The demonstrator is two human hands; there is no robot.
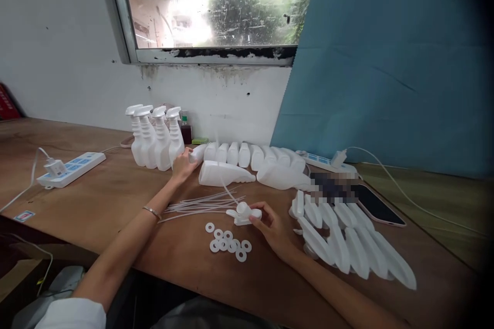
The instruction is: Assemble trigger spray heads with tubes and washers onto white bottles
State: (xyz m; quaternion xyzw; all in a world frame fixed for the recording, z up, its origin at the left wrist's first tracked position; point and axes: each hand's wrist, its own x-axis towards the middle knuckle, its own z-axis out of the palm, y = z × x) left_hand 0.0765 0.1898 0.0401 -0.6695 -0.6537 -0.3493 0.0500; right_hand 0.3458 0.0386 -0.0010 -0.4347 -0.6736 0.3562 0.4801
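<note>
My right hand (272,226) holds a white spray trigger head (244,213) just above the wooden table, with a thin dip tube rising from it. My left hand (184,163) reaches forward and grips the neck of a white bottle (199,152) lying at the left end of a row of lying bottles (247,154). A larger white bottle (226,173) lies on its side between my hands. Thin white tubes (200,203) are spread on the table below it. Several white washers (227,242) lie near my right hand.
Several assembled spray bottles (154,136) stand at the back left. A row of trigger heads (347,239) lies to the right, beside a phone (376,206). Power strips sit at the left (71,168) and at the back right (328,162). A blue board (386,61) leans against the wall.
</note>
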